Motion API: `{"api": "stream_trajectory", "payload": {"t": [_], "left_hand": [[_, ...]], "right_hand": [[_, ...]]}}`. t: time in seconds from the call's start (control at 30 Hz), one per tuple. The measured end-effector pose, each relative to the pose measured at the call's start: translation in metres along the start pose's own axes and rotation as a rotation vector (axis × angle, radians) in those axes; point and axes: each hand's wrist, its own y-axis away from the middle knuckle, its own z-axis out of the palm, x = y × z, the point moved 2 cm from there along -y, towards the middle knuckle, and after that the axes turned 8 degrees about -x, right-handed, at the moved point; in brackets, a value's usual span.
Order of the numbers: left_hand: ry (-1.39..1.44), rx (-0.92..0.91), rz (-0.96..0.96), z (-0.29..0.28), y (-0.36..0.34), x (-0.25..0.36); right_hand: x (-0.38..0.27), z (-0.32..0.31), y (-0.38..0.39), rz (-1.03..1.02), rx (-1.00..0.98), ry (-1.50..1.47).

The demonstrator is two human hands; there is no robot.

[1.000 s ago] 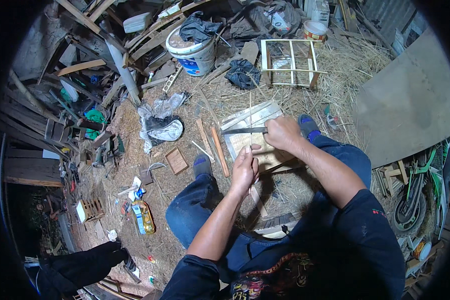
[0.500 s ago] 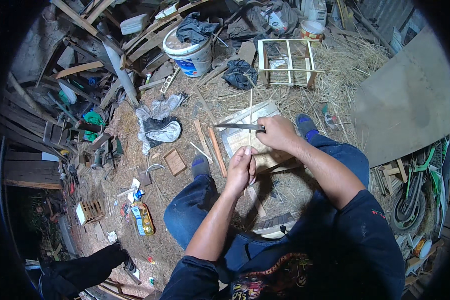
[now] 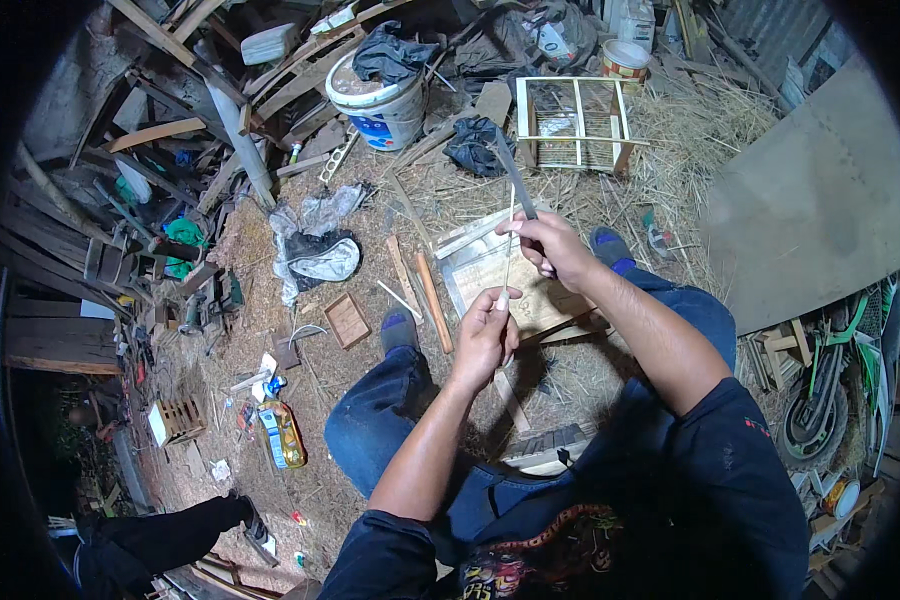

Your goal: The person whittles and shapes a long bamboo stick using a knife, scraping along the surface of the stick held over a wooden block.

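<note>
One thin stick (image 3: 510,265) ran near to far, its near part pinched in the closed left hand (image 3: 486,335), its farther part against the right hand (image 3: 560,250), curled around a knife (image 3: 522,190).

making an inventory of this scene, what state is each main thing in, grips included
left grip, closed on the stick
right grip, closed on the knife
stick, held, roughly straight
knife, blade bare
bucket, lidless, with a black bag draped over part of its rim
second black bag, crumpled
bottle, blue cap on
small wooden box, open-topped
</note>
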Motion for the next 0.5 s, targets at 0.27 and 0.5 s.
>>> {"api": "stream_trajectory", "payload": {"t": [0.27, 0.5], "left_hand": [[0.026, -0.054, -0.018, -0.003, -0.003, -0.006], [0.240, -0.038, -0.055, 0.003, -0.002, -0.001]], "right_hand": [[0.014, 0.005, -0.004, 0.078, -0.022, 0.202], [0.019, 0.013, -0.003, 0.023, -0.052, 0.340]]}}
